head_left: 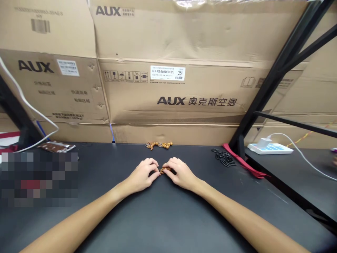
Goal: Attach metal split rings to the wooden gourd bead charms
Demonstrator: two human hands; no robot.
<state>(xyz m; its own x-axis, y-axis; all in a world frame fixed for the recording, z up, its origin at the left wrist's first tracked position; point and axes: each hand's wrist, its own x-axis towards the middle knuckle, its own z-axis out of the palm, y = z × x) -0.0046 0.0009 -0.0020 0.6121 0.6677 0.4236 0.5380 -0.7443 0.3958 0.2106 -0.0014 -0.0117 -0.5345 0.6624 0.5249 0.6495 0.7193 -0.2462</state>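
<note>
A short strand of brown wooden beads [165, 170] sits in the grip, low and centred over the table, between the two hands. Right hand [181, 173] pinches it with fingers curled over, clearly closed on the beads. Left hand [142, 175] is curled too, fingertips reaching in to the strand's left end; contact looks likely, but the exact hold is partly hidden. A second beaded strand [159, 144] lies on the table straight ahead of the grip, with small metal rings at its left end.

Writing: directly beyond the grip, stacked cardboard cartons [171, 95] read "AUX" several times, plus "AUX 奥克斯空调". A white label [167, 73] reads "KFR-46G/BpR3AES1(B1)" and "25", beside a row of carton handling symbols. The smaller print is unreadable.

Surface: a matte black tabletop [168, 214] runs under both forearms. Right of the grip lie a pile of black looped pieces [223, 157] and a red cloth strip [243, 162], the strip running toward a black metal frame [273, 84]. Further right, a white power strip [270, 149] with a white plug in it sits on a separate dark table [297, 179]. Left of the grip, a brown packet [56, 147] lies near a white cable [31, 105]. A pixelated patch [39, 179] at the far left covers whatever lies there.
</note>
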